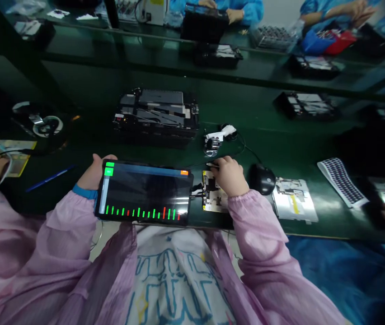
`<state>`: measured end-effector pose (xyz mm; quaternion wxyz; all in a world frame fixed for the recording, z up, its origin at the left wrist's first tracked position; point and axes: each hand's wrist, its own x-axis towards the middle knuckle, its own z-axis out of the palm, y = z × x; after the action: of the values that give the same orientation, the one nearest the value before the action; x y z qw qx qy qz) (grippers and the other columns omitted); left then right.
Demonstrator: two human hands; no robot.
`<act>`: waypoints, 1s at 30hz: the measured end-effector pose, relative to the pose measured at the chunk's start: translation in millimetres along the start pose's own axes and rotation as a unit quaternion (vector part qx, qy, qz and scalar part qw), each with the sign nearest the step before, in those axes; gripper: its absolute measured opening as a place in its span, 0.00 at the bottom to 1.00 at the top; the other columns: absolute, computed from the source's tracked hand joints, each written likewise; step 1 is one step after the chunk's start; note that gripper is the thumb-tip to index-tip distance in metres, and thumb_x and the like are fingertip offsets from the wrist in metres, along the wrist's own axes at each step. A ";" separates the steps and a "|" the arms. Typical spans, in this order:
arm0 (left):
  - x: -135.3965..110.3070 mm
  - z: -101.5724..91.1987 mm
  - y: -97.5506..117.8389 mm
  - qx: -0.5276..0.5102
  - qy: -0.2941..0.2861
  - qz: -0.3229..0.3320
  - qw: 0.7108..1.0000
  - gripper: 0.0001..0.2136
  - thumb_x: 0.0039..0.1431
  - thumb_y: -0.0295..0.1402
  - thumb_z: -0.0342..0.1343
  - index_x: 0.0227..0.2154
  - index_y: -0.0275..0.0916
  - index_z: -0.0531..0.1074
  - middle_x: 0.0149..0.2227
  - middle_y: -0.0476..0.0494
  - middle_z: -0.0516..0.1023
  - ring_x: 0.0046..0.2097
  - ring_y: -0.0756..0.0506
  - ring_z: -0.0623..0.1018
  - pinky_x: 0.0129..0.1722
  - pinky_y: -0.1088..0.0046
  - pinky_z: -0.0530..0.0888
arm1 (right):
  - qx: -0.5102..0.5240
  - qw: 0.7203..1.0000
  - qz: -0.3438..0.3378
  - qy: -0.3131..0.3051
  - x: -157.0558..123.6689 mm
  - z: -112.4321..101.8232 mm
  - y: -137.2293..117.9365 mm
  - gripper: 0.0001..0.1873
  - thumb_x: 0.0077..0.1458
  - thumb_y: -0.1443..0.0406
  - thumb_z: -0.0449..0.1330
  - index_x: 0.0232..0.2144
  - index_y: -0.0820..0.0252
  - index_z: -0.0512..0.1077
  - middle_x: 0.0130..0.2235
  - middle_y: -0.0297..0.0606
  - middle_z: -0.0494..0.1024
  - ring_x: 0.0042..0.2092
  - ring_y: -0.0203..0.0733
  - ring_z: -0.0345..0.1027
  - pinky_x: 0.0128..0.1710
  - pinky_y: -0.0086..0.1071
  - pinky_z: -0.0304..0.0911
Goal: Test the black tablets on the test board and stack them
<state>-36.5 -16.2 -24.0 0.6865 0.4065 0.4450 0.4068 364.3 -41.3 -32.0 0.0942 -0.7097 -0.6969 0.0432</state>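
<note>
A tablet-like screen point(147, 192) with a row of green and red bars lies tilted in front of me, at the table's near edge. My left hand point(95, 174) grips its upper left side, the fingers partly hidden behind it. To the screen's right sits a flat metal panel with a circuit board point(213, 194), and short dark cables point(196, 192) run between the two. Over the panel's upper edge, my right hand point(230, 177) is closed, fingertips together at a small thin piece I cannot make out. A black computer mouse point(263, 179) rests just right of that hand.
Behind the screen stands a black tray of flat grey parts point(158, 110). A small metal device with white tape point(213, 143), a blue pen point(50, 178), another panel point(296, 198) and a white patterned strip point(341, 183) lie around. Co-workers' hands show left, right and across.
</note>
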 end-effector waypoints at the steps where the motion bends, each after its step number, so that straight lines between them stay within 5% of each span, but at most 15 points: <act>1: 0.4 -1.5 -0.2 0.010 -0.003 -0.004 1.000 0.34 0.38 0.67 0.55 0.30 0.37 0.69 0.22 0.49 0.75 0.22 0.48 0.72 0.20 0.74 0.68 | 0.004 1.000 0.010 -0.003 2.5 1.1 1.2 0.05 0.56 0.67 0.58 0.34 0.63 0.73 0.40 0.51 0.75 0.43 0.55 0.66 0.39 0.43 0.60; 4: 1.7 -5.0 0.2 0.033 -0.019 0.003 0.999 0.35 0.31 0.69 0.57 0.28 0.39 0.70 0.22 0.50 0.73 0.21 0.48 0.69 0.19 0.74 0.65 | 0.100 0.995 -0.007 0.016 -5.8 -6.6 -0.7 0.03 0.58 0.68 0.58 0.33 0.62 0.71 0.37 0.47 0.76 0.40 0.49 0.69 0.38 0.39 0.62; 9: 1.3 0.4 5.0 0.061 -0.026 0.025 0.997 0.34 0.33 0.69 0.57 0.28 0.40 0.69 0.21 0.50 0.71 0.22 0.48 0.67 0.19 0.74 0.62 | 0.317 0.939 -0.134 -0.004 -55.2 -22.7 -15.0 0.03 0.59 0.65 0.58 0.35 0.58 0.72 0.32 0.38 0.78 0.29 0.38 0.69 0.30 0.32 0.64; 13: 0.2 8.8 8.7 0.086 0.006 0.026 0.996 0.36 0.28 0.70 0.56 0.27 0.39 0.67 0.19 0.51 0.69 0.20 0.49 0.65 0.17 0.75 0.62 | 0.335 0.931 -0.143 0.022 -79.0 -11.8 -24.5 0.05 0.60 0.67 0.57 0.37 0.58 0.73 0.35 0.40 0.79 0.35 0.41 0.73 0.34 0.33 0.68; 20: 1.2 13.4 8.9 0.094 0.031 0.032 0.995 0.37 0.27 0.70 0.56 0.26 0.39 0.65 0.19 0.51 0.67 0.20 0.50 0.64 0.16 0.76 0.61 | 0.385 0.905 -0.175 0.045 -81.8 5.4 -23.6 0.06 0.61 0.66 0.57 0.36 0.60 0.74 0.33 0.41 0.77 0.35 0.41 0.73 0.35 0.34 0.70; 30: 1.8 18.6 10.2 0.099 0.024 0.061 0.993 0.36 0.28 0.69 0.57 0.25 0.38 0.65 0.19 0.51 0.67 0.19 0.51 0.64 0.16 0.75 0.62 | 0.289 0.922 -0.249 0.075 -74.7 7.9 -22.4 0.10 0.63 0.67 0.54 0.38 0.60 0.77 0.36 0.42 0.80 0.35 0.42 0.75 0.36 0.35 0.71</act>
<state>-20.5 -14.7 -10.1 0.6057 0.4888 0.4744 0.4112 338.9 -115.0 -40.6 0.3546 -0.4568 -0.7991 0.1643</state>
